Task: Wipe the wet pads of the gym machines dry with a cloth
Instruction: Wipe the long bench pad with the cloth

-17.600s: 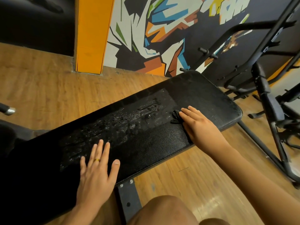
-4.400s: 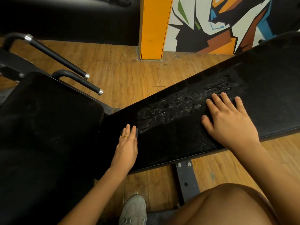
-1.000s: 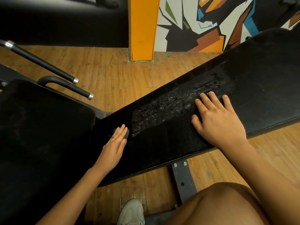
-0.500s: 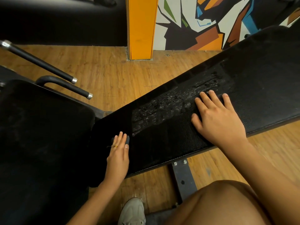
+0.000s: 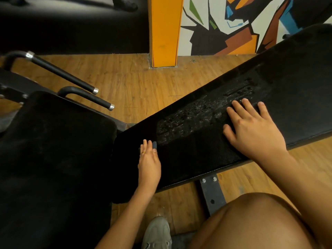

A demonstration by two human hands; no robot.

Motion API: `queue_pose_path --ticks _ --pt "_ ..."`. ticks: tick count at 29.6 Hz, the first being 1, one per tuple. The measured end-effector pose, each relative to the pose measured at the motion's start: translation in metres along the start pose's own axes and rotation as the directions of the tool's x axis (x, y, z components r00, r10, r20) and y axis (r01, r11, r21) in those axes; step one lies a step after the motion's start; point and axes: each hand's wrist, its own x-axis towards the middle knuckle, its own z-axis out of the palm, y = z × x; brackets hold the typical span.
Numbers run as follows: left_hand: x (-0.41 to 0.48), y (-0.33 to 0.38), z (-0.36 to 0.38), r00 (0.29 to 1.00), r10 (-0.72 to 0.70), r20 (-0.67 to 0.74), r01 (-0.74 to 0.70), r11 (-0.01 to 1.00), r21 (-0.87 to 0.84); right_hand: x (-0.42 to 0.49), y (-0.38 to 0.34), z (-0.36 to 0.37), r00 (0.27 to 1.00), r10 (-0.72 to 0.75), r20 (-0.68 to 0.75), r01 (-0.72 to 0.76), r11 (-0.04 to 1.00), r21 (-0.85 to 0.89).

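Left hand (image 5: pixel 149 164) has straightened since a second ago: the forearm now comes up from below, not from the lower left, and the fingers point up the pad. Right hand (image 5: pixel 251 133) hasn't shifted. Both lie on the long black grained vinyl pad (image 5: pixel 296 97), which runs diagonally from centre to upper right.

Left: flat, fingers straight and together, near the pad's left end, thin gold ring (image 5: pixel 143 152) on one finger. Small grey-blue bit (image 5: pixel 154 145) shows at its fingertips; can't tell what it is.

Right: flat, fingers spread and straight, fingertips on the right end of the glistening wet patch (image 5: pixel 194 119). The patch sits mid-pad between the two hands, toward the far edge.

Can't make out the cloth, dark on dark.

Second black pad (image 5: pixel 53 150) at lower left, two black tube handles with chrome tips (image 5: pixel 86 97) behind it. Wooden plank floor (image 5: pixel 140 90), orange pillar (image 5: pixel 164 31) at the back.
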Motion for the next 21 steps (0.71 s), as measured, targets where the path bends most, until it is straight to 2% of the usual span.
queue_pose_path --ticks 6,9,12,15,21 --pt "-0.005 0.032 0.006 0.998 -0.057 0.039 0.055 0.997 0.054 0.001 0.0 0.005 1.0 0.015 -0.023 -0.015 1.0 0.002" --pt "-0.018 0.071 0.021 0.994 0.014 0.108 -0.018 0.999 0.037 0.001 -0.001 0.004 1.0 0.015 -0.02 -0.015 1.0 0.01" --pt "-0.03 0.108 0.044 0.985 0.095 0.142 -0.087 0.994 -0.06 0.0 0.0 0.005 1.0 0.015 -0.026 -0.015 1.0 0.007" --pt "-0.03 0.125 0.044 0.974 0.078 0.212 -0.033 0.977 -0.21 0.001 -0.001 0.005 0.999 0.016 -0.036 -0.016 1.0 0.008" --pt "-0.024 0.085 0.016 0.957 0.114 0.267 0.026 0.882 -0.47 0.0 -0.001 0.006 1.0 0.013 -0.008 -0.013 1.0 0.024"
